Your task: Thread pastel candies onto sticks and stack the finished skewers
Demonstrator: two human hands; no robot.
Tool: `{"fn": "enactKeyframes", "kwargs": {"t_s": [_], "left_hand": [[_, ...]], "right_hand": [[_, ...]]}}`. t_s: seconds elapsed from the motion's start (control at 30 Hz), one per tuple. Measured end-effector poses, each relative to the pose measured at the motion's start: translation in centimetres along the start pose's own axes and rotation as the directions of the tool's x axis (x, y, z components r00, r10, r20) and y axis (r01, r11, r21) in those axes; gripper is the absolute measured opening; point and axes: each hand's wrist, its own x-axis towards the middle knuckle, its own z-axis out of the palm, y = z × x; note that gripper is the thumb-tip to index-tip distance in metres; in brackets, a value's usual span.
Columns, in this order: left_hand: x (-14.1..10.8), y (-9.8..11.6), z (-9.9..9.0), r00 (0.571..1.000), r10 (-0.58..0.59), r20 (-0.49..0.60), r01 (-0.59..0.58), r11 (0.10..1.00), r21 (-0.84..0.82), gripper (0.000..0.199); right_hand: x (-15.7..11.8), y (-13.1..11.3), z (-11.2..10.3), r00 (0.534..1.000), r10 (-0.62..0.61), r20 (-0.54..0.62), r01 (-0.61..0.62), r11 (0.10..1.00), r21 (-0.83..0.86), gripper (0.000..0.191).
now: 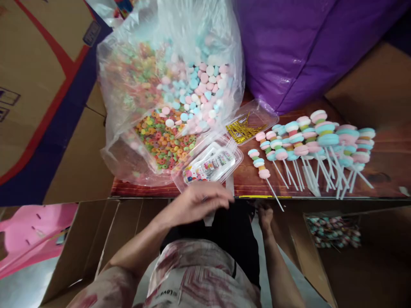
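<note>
My left hand [205, 202] is just in front of the table edge, beside a clear plastic tray of printed bags [210, 164]. Its fingers bend toward the thumb, slightly smeared; whatever they hold, if anything, cannot be made out. Lower and to the right, my right hand [265, 216] hangs by my leg below the table edge, its fingers mostly hidden. A single candy skewer [258, 164] lies nearest to it, its white stick reaching past the edge. Several more candy skewers [302, 139] lie grouped to the right. Gold twist ties [244, 129] fill another clear tray.
A large clear bag [128, 25] holds pastel candies [205, 85] and colourful ring candies [163, 141]. A purple bag [302, 47] stands behind. Cardboard boxes [41, 85] flank the table [237, 184]. An open box at lower right contains more skewers [335, 231]; a pink stool [35, 231] is lower left.
</note>
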Motion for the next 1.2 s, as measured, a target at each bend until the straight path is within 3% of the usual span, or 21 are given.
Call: {"fn": "enactKeyframes", "kwargs": {"t_s": [0.07,0.13,0.23,0.33,0.47,0.57,0.63,0.7,0.8,0.9,1.07,1.2], "left_hand": [[0.8,-1.4,-2.6,0.959,0.044,-0.282,0.052,0.945,0.324,0.012],[1.7,-3.5,-3.9,0.907,0.086,-0.412,0.166,0.826,0.538,0.022],[2.7,-5.8,-4.2,0.920,0.061,-0.387,0.226,0.724,0.652,0.018],[3.0,-6.1,-4.1,0.910,0.030,-0.413,0.254,0.747,0.615,0.009],[3.2,-5.7,-4.5,0.836,0.048,-0.546,0.238,0.865,0.441,0.015],[3.2,-5.5,-5.0,0.821,-0.032,-0.570,0.107,0.989,0.098,0.017],[2.9,-5.2,-4.7,0.834,-0.120,-0.538,-0.006,0.974,-0.227,0.019],[2.4,-4.6,-3.8,0.843,-0.206,-0.498,-0.088,0.860,-0.503,0.024],[1.9,-3.5,-1.6,0.828,-0.324,-0.459,-0.126,0.689,-0.714,0.032],[1.6,-2.6,0.9,0.813,-0.363,-0.455,-0.169,0.601,-0.781,0.028],[1.2,-1.6,3.3,0.812,-0.396,-0.428,-0.268,0.398,-0.877,0.028],[0.9,-1.1,3.9,0.810,-0.414,-0.416,-0.274,0.359,-0.892,0.038]], "right_hand": [[-0.7,-0.6,-0.6,1.000,-0.002,-0.009,0.002,1.000,0.000,0.046],[-1.8,-1.5,-1.1,1.000,-0.019,-0.010,0.019,1.000,0.009,0.048],[-4.1,-3.4,-1.5,0.997,-0.073,0.014,0.073,0.997,0.025,0.050],[-6.9,-5.7,-1.8,0.989,-0.136,0.049,0.136,0.991,0.011,0.046],[-10.4,-10.4,-2.1,0.937,-0.302,0.172,0.312,0.950,-0.028,0.031],[-12.8,-15.1,-2.2,0.853,-0.460,0.246,0.466,0.884,0.036,0.024],[-14.1,-18.3,-1.8,0.796,-0.557,0.238,0.555,0.828,0.082,0.021],[-15.0,-21.3,-0.9,0.768,-0.615,0.176,0.608,0.788,0.101,0.018],[-15.4,-24.4,1.2,0.803,-0.591,0.074,0.576,0.803,0.155,0.025],[-15.0,-25.9,2.9,0.858,-0.514,0.022,0.489,0.828,0.275,0.028],[-13.7,-25.7,3.0,0.905,-0.424,-0.044,0.389,0.779,0.491,0.019],[-12.7,-25.0,2.1,0.925,-0.379,-0.021,0.322,0.754,0.573,0.023]]}}
